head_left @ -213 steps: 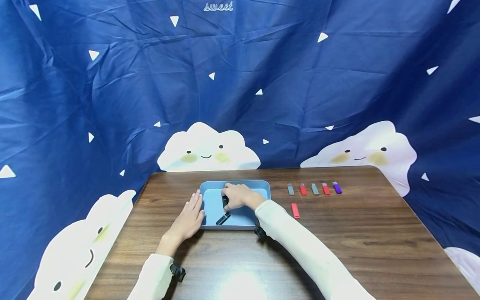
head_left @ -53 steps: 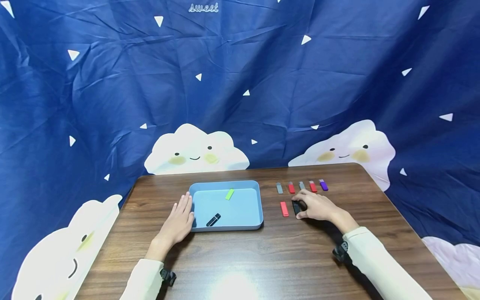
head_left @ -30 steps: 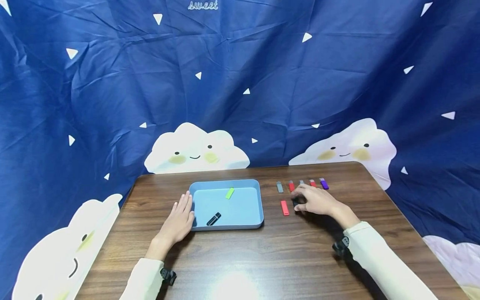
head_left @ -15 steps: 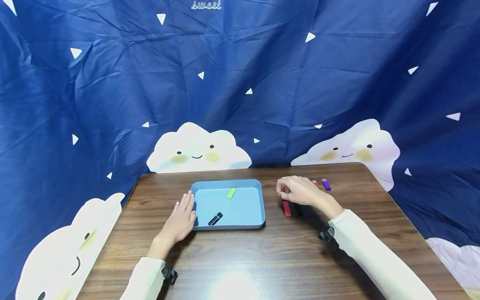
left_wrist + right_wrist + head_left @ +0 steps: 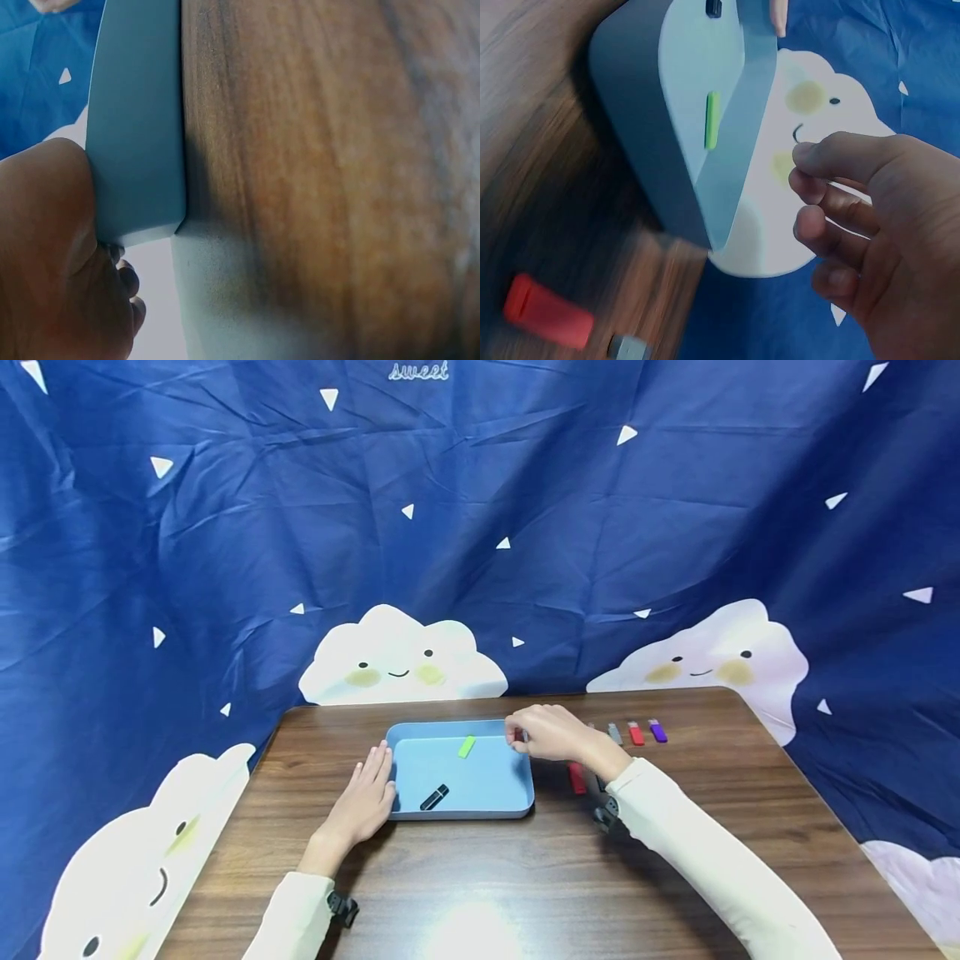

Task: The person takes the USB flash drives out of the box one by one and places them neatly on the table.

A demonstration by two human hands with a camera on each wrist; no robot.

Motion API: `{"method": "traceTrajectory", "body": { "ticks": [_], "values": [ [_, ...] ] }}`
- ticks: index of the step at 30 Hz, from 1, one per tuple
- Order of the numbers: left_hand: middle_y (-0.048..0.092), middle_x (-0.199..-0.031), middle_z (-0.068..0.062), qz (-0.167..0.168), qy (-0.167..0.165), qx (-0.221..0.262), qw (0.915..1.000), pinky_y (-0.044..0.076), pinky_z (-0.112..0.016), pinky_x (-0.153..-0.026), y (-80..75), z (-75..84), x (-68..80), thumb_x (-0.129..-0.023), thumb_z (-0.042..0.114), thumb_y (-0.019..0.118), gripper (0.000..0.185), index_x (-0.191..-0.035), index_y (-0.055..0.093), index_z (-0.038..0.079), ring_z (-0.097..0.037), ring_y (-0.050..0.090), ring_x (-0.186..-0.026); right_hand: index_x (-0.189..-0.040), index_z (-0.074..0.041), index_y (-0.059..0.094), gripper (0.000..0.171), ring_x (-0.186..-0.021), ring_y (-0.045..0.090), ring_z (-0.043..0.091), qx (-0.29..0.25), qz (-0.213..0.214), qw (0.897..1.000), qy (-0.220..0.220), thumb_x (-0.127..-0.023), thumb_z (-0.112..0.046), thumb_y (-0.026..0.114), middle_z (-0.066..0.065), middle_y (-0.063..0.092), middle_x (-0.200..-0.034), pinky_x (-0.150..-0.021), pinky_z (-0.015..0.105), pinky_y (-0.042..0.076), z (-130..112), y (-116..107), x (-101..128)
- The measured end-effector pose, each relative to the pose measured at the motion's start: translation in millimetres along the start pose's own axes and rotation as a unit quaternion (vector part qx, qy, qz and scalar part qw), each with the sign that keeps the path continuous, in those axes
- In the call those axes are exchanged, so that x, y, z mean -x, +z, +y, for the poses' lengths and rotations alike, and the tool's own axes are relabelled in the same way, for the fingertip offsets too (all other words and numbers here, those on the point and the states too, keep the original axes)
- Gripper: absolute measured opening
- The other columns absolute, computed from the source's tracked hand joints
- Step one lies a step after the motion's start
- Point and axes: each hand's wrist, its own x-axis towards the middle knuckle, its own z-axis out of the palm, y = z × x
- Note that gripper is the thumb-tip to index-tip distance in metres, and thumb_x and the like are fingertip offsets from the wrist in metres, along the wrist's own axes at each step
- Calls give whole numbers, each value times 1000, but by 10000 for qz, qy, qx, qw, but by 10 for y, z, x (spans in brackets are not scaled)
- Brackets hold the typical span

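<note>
My left hand [image 5: 358,802] lies with straight fingers against the left side of a blue tray [image 5: 465,816]. Over the tray's right rim hovers my right hand [image 5: 551,732]; its fingers are loosely bent, and the right wrist view shows nothing between thumb and fingertips. Inside the tray lie a black USB stick [image 5: 434,797] near the front left and a light green USB stick [image 5: 467,747] farther back. On the table beneath the right forearm, a red USB stick [image 5: 577,778] and a black USB stick [image 5: 601,783] are partly hidden.
Behind the right forearm, a row on the wooden table [image 5: 675,827] includes a grey USB stick [image 5: 615,733], a red USB stick [image 5: 636,734] and a purple USB stick [image 5: 657,731]; the arm covers the row's left part. A blue cloth [image 5: 480,568] hangs behind the table.
My right hand took a black USB stick out of the tray, set it beside the front red one and let go. It has since moved left to the tray's right rim. The left hand stays put.
</note>
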Motion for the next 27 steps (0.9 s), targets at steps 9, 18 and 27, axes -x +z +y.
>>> {"method": "traceTrajectory", "body": {
  "ticks": [9,18,27],
  "values": [
    [20,-175,-27,40,35,101,9999,21,-68,-130,32,-41,-19,-110,17,39,62,-163,27,-12,-49,22,-162,-83,-26,68,16,-72,57,6,184,-266,9985,-446,-93,-18,77,-13,65,-79,-61,30,48,-287,92,-372],
    [15,-178,-21,-83,-14,-90,9999,20,-63,-133,91,-127,-33,-113,21,36,62,-166,22,-8,-44,18,-164,-85,-23,71,16,-68,55,6,107,-531,9960,-717,-94,-10,74,-12,64,-76,-60,26,44,-532,220,-661],
    [16,-178,-22,-80,-46,26,10000,19,-65,-132,64,-87,-40,-111,21,36,63,-165,24,-9,-44,18,-164,-83,-22,73,21,-70,54,6,434,-766,9923,-874,-95,-6,70,-13,63,-78,-61,25,43,-723,291,-918]
  ]
}}
